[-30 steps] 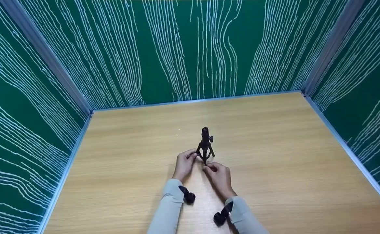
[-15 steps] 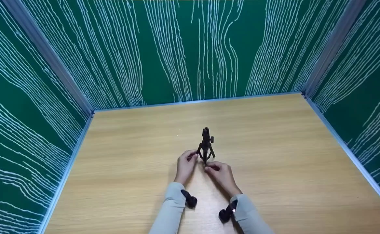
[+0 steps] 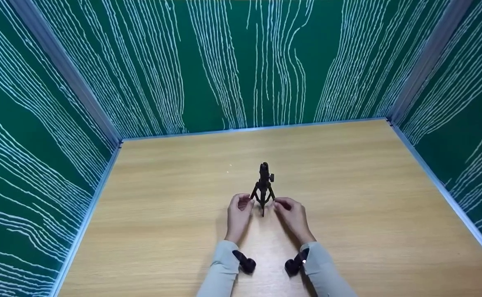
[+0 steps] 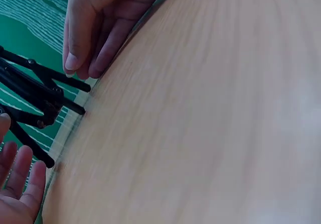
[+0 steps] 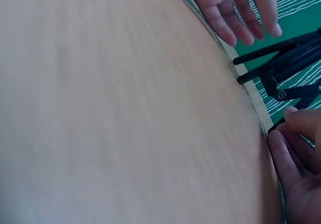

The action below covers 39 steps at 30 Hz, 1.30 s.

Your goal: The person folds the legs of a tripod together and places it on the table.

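A small black tripod [image 3: 263,183] stands upright in the middle of the wooden table, its legs spread and a knob on the right of its head. My right hand [image 3: 293,215] pinches the lower end of the right leg between thumb and fingers, seen also in the right wrist view, where the tripod's legs [image 5: 286,66] show at the edge. To the left, my left hand [image 3: 239,216] is beside the left leg with fingers loosely extended. In the left wrist view the left hand [image 4: 20,189] appears slightly apart from that leg [image 4: 32,146].
The wooden table [image 3: 175,185] is bordered by green walls [image 3: 202,82] with white wavy lines and grey corner posts [image 3: 67,74]. Tiny white specks [image 3: 229,168] lie on the table left of the tripod. A black wrist camera [image 3: 247,264] sits on each sleeve.
My right hand has gone from the tripod's front leg to its right leg, which now angles out a little more. My left hand remains beside the left leg.
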Each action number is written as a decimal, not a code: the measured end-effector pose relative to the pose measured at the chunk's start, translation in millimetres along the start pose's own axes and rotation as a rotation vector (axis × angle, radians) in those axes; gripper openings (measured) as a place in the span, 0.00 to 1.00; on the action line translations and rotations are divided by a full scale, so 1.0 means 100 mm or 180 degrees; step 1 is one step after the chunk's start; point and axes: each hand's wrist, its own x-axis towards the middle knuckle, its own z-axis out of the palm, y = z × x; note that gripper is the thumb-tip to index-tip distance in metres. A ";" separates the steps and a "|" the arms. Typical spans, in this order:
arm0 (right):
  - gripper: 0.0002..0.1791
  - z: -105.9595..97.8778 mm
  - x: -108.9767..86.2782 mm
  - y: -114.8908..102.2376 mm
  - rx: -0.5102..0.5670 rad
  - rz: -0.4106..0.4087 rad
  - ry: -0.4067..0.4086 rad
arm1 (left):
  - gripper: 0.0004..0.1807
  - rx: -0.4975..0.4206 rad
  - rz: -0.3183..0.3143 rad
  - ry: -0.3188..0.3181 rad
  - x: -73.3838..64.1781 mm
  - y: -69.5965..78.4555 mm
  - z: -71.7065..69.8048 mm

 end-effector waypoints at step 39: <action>0.13 0.07 0.11 0.08 0.0101 -0.0283 0.0135 | 0.11 -0.0439 -0.0097 -0.0558 -0.17 0.21 0.06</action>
